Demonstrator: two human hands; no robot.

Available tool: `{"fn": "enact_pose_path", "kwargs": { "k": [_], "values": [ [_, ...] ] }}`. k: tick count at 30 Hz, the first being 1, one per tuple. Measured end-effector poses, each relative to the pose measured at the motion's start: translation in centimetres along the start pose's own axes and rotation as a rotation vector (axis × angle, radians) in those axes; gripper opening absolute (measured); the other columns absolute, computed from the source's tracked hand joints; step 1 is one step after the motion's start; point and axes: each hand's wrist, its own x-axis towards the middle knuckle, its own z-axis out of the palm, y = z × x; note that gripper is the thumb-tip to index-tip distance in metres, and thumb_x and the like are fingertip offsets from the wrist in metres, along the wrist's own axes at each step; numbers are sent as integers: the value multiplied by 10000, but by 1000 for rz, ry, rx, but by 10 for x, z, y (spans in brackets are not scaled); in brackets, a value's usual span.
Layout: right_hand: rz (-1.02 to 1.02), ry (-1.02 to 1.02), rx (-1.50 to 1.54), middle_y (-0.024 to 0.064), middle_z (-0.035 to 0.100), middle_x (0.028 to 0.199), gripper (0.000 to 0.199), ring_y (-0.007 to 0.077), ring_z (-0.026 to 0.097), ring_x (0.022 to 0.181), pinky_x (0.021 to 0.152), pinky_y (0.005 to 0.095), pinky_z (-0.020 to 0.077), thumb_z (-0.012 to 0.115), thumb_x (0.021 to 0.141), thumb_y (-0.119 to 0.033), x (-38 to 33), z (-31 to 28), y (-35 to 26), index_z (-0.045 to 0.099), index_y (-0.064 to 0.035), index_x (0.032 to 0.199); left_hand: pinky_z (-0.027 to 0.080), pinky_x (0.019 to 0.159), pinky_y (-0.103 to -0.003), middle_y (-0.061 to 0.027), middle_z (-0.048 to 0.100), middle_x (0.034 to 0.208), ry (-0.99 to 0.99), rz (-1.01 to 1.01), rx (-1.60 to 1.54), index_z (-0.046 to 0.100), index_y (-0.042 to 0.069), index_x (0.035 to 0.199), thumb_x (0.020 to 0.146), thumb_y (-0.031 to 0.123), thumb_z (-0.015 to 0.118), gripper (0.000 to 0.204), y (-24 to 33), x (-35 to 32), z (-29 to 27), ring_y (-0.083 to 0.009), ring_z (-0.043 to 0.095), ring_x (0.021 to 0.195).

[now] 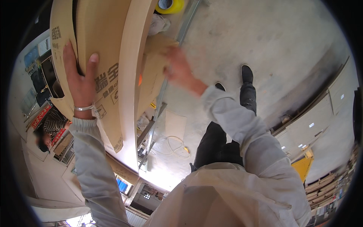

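A brown cardboard sheet (pixel 102 34) with dark printing lies folded over a pale board (pixel 131 72) on the left. My left hand (pixel 81 87) presses flat on the cardboard, thumb and fingers spread to either side of a gap between two flaps. A light bracelet circles that wrist. To the right of the board, my right hand (pixel 182 70) is in the air, smeared by motion. Its fingers are too blurred to show their pose or anything in them. More cardboard (pixel 153 66) sits below and beside it, along a metal frame (pixel 160 89).
A yellow tape roll (pixel 172 5) lies at the far end, near crumpled whitish material (pixel 159 24). A pale hose (pixel 168 145) curls on the concrete floor (pixel 272 38). Flat panels (pixel 314 121) lie on the right. Another person (pixel 49 130) is at the far left.
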Motion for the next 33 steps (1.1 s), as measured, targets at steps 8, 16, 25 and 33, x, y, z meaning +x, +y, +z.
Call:
{"fn": "enact_pose_path", "kwargs": {
  "k": [8,16,25,33],
  "values": [
    [198,-286,301,207,596,1282,435,363,528,1237,1072,506,400,642,844,-287,0,148,-46,635,-59,1214,283,1159,-516,-306,367,1527,130,159,254,416,58,1501,868,420,732,794,-18,-1,3,-482,344,1412],
    [440,-198,207,194,621,1255,490,339,575,1183,1031,479,442,674,838,-272,-21,159,-62,589,-68,1275,218,1108,-686,-287,284,1570,122,18,297,322,158,1561,822,581,687,925,-13,-5,6,-500,257,1441],
    [501,-14,-416,170,644,1219,602,303,635,1100,945,436,512,731,803,-203,-36,104,-74,524,-65,1352,165,1113,-709,-270,210,1602,62,-34,294,294,171,1575,819,585,683,946,-8,-6,0,-490,183,1470],
    [969,6,789,93,608,1233,659,204,654,1032,793,358,597,637,805,105,-41,-150,-86,457,-73,1413,151,1140,-677,-269,185,1608,-54,-102,397,302,287,1576,855,541,673,849,13,-5,-15,-474,165,1478]
  ]
}}
